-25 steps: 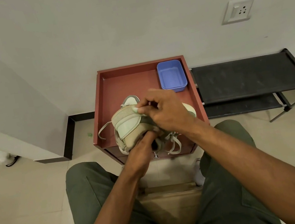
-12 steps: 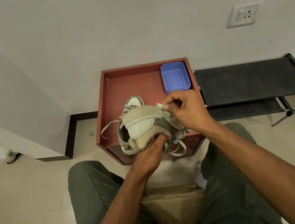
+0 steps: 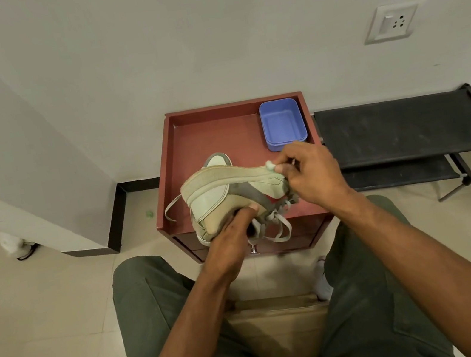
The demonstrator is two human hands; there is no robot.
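A beige and pale green sneaker (image 3: pixel 218 197) lies on its side above the red cabinet top (image 3: pixel 213 132), sole edge facing up. My left hand (image 3: pixel 231 235) grips it from below, fingers inside the shoe opening and thumb on the heel. My right hand (image 3: pixel 309 174) pinches a small white wad (image 3: pixel 270 166) and holds it against the toe end of the sole. Loose grey laces (image 3: pixel 277 227) hang below the shoe. A second sneaker (image 3: pixel 216 159) peeks out behind the held one.
A blue plastic tub (image 3: pixel 281 123) stands at the cabinet's back right corner. A black low rack (image 3: pixel 402 130) sits to the right against the wall. A wooden stool (image 3: pixel 278 321) shows between my knees. A wall corner juts out at the left.
My right hand slid with the white wad along the sole edge from the heel side to the toe end. The left hand kept its hold on the shoe.
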